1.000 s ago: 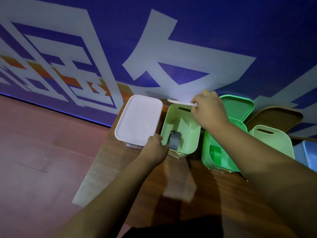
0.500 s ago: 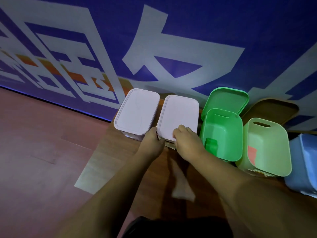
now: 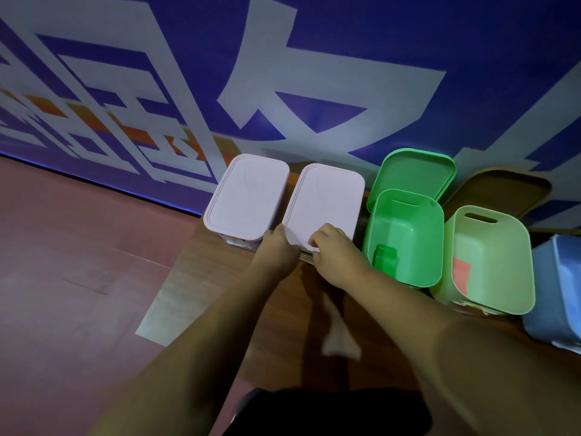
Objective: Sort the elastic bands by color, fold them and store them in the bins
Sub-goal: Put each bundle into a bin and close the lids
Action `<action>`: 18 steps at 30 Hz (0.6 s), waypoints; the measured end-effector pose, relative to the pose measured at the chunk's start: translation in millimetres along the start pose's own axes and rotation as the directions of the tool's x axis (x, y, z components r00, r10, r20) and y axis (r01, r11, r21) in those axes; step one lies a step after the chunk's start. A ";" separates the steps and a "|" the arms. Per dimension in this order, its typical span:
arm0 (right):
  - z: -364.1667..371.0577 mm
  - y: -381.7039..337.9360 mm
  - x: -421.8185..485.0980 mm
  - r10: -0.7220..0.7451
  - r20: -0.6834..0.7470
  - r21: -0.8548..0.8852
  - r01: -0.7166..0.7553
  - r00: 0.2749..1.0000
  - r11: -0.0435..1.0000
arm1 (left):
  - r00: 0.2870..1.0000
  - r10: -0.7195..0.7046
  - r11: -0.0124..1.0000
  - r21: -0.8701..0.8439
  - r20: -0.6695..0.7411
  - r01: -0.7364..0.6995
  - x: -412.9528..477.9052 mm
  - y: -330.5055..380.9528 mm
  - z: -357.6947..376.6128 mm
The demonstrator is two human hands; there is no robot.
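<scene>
A folded green band (image 3: 386, 258) stands against the near wall inside the bright green bin (image 3: 408, 234), a smooth, round-cornered plastic tub with a slot handle at its far end. A flat pink band (image 3: 461, 273) lies against the left wall of the pale green bin (image 3: 496, 262), just to the right and of the same shape. A green lid (image 3: 415, 174) and a brown lid (image 3: 503, 190) lean behind these two, and a blue bin (image 3: 556, 297) sits at the right edge. To the left, two more bins are closed: the white lid (image 3: 327, 196), matte with a raised border, and beyond it the far-left lidded bin (image 3: 248, 190). All rest in a row on a brown wood-grain surface (image 3: 301, 309), set against a blue wall (image 3: 408, 58) with large pale characters, beside a reddish floor (image 3: 78, 262). The right hand (image 3: 334, 250) has its grip closed on the white lid's near edge, bent fingers on top and the thumb below. The left hand (image 3: 276, 250) touches that lid's near left corner; its fingers are hidden, so its grip cannot be told.
</scene>
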State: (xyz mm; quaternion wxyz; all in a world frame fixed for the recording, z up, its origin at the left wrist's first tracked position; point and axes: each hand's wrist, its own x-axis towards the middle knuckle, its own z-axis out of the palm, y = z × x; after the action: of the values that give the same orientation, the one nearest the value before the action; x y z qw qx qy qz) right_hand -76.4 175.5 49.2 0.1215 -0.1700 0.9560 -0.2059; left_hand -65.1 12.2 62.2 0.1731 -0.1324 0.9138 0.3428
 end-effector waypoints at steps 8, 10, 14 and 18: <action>-88.2 80.4 27.1 0.118 -0.202 -0.031 -0.127 0.972 0.991 | 0.990 -0.078 0.985 0.142 -0.114 0.094 8.4 36.5 16.2; -115.1 103.8 34.2 0.166 -0.280 -0.034 -0.182 0.946 0.983 | 0.992 -0.077 0.964 0.246 -0.100 0.100 11.0 48.4 24.7; -139.6 130.0 38.0 0.210 -0.272 0.000 -0.218 0.939 0.976 | 0.989 -0.071 0.903 0.413 -0.132 0.120 19.6 52.8 41.8; -109.2 122.1 33.9 0.145 -0.074 -0.002 -0.146 0.987 0.989 | 0.975 -0.053 0.867 0.474 -0.217 0.153 30.3 43.3 49.8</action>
State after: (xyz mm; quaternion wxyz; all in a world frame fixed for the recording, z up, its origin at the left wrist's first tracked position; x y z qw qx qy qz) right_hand -173.9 306.0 87.3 0.1004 -0.0926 0.9704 -0.1991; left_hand -96.9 73.6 39.9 0.1278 -0.1666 0.9747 0.0769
